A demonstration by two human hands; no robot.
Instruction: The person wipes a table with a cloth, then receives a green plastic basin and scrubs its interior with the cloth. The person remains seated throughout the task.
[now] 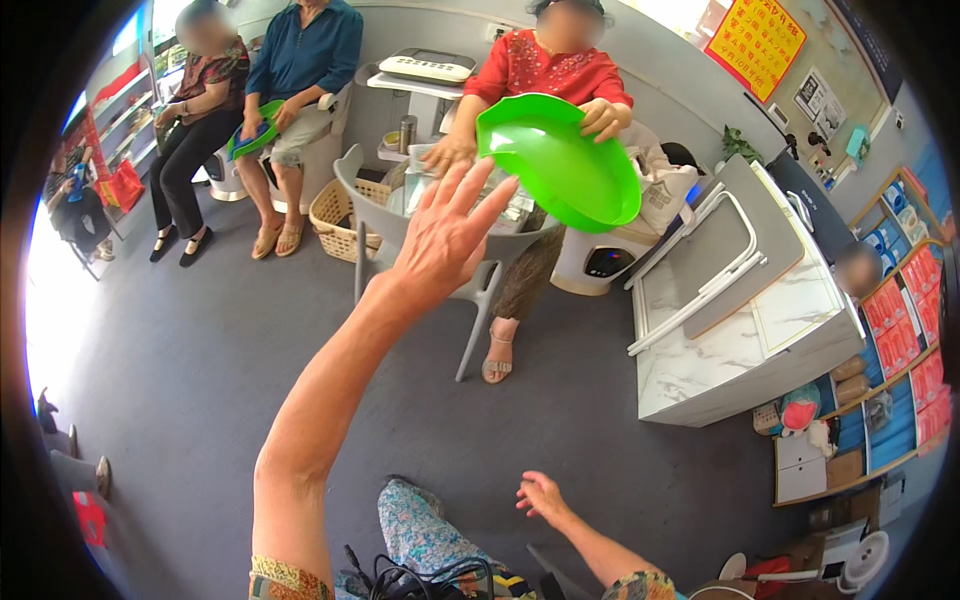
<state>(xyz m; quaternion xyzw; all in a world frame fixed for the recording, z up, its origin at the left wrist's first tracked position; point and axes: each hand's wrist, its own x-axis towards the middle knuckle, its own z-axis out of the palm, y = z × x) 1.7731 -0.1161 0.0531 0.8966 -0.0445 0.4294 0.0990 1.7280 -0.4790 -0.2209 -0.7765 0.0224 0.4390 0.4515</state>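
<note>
My left hand (450, 232) reaches forward, fingers spread and holding nothing. Its fingertips overlap the left edge of a bright green plastic tray (559, 172) in the view; I cannot tell whether they touch. A seated person in a red top grips the tray's upper right rim with one hand (604, 120). That person's other hand (450, 152) rests over papers or packets (514, 210) on a grey plastic chair (358, 184). My hand hides part of these items. Low in the view, my right hand (541, 496) hangs over the floor, empty, its fingers loosely bent and apart.
A wicker-look basket (337, 221) stands left of the chair. Two more seated people are further left, one holding a green tray (259, 135). To the right, a folded table (720, 247) leans on a marble-patterned counter (697, 367). Black cables (427, 574) hang at my waist.
</note>
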